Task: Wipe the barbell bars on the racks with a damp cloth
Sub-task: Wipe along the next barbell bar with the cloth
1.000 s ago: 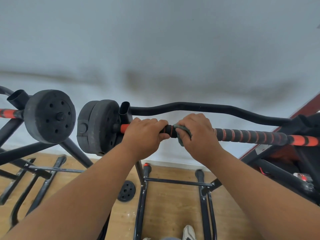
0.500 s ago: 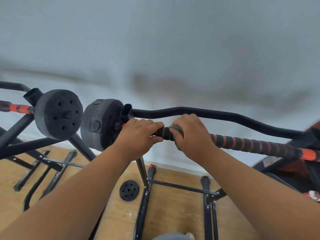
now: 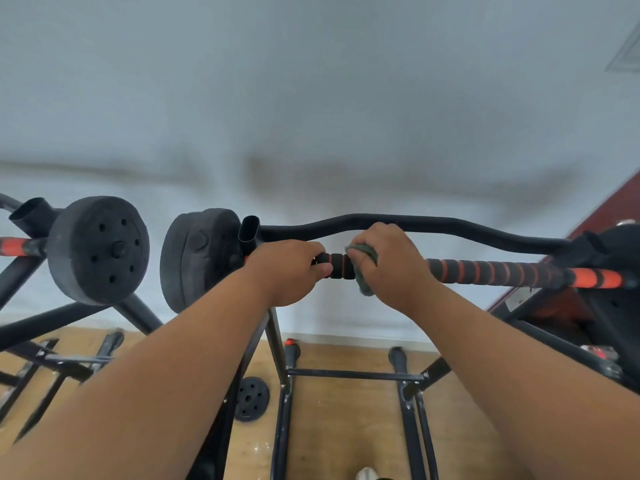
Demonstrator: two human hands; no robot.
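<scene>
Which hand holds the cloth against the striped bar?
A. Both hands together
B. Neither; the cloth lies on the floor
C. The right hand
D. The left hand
C: the grey cloth is bunched under the right hand on the bar, while the left hand grips the bar bare, beside it.

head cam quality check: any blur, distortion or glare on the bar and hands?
Head view: strong wide-angle bending at the edges; wall behind is soft and smeared; left hand, right hand, cloth and striped bar are reasonably sharp; light is flat, no glare.
</scene>
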